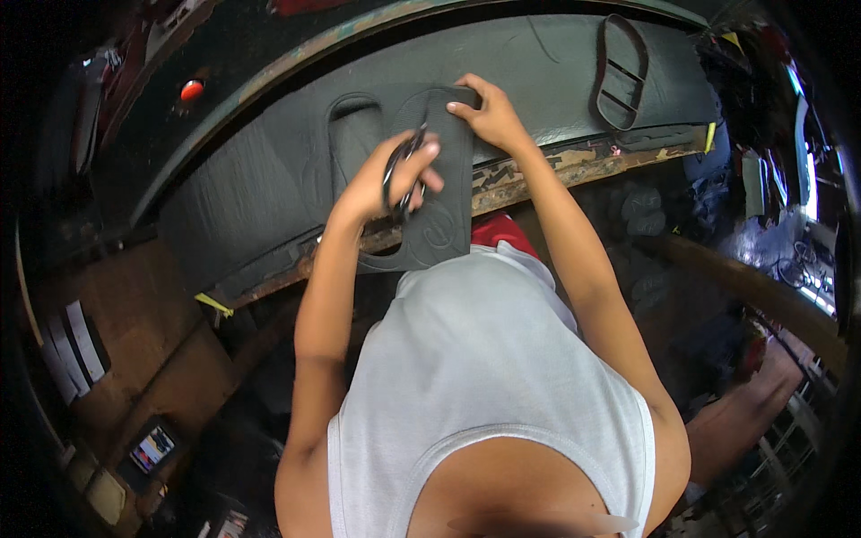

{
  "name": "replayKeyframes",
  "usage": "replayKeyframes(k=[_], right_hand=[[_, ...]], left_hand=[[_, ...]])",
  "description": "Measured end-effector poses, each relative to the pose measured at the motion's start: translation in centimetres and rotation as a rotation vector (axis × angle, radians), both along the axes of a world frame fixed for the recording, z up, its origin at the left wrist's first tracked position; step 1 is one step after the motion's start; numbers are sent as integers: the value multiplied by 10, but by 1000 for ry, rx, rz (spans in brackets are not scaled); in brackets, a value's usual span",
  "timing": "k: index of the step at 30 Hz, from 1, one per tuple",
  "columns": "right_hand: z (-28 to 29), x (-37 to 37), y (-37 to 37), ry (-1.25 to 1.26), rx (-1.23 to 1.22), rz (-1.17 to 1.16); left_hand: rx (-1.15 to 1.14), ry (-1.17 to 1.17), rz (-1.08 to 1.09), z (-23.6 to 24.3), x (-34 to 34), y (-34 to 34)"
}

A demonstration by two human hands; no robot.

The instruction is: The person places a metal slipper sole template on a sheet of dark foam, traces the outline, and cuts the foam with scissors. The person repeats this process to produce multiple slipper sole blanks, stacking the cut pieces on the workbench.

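Note:
My left hand (386, 184) is closed around black-handled scissors (405, 170), their blades pointing away from me over a dark grey sheet (453, 179). The sheet has sole-shaped outlines and a cut-out opening, and its near end hangs over the bench edge against my shirt. At the sheet's far right corner, my right hand (489, 112) pinches the edge between thumb and fingers. Whether the blades touch the sheet cannot be made out.
A sole-shaped metal cutting die (621, 76) lies on the dark padded bench top (556, 90) at the right. Beyond it stands a machine with a red button (192, 90). A phone (152, 448) lies at lower left. Another person's bare limb (749, 412) shows at right.

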State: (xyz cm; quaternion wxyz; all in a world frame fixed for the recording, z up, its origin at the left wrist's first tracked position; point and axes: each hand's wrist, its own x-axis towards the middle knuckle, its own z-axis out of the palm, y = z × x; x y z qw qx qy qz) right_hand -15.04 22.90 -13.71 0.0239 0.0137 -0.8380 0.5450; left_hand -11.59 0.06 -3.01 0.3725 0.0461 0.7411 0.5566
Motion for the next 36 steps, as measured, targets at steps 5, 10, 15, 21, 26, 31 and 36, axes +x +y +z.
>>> replayKeyframes(k=[5,10,15,21,26,31,36], right_hand=[[110,50,99,250,77,-388],[192,102,107,951,49,-7],[101,79,-3,546,413,362],[7,47,-75,436,508,660],[30,38,-48,430,469,333],[45,14,113,245,816,-826],[8,-8,191,-401,964,-573]], left_hand=[[101,188,234,32,44,-91],[-326,335,558,1,41,-167],[-900,483,523,-46,25,-198],[-941,788,594,-81,9,-213],[-1101,832,545,-82,3,-211],[-717,789,740,-86,21,-192],[-540,759,769,-87,23,-170]])
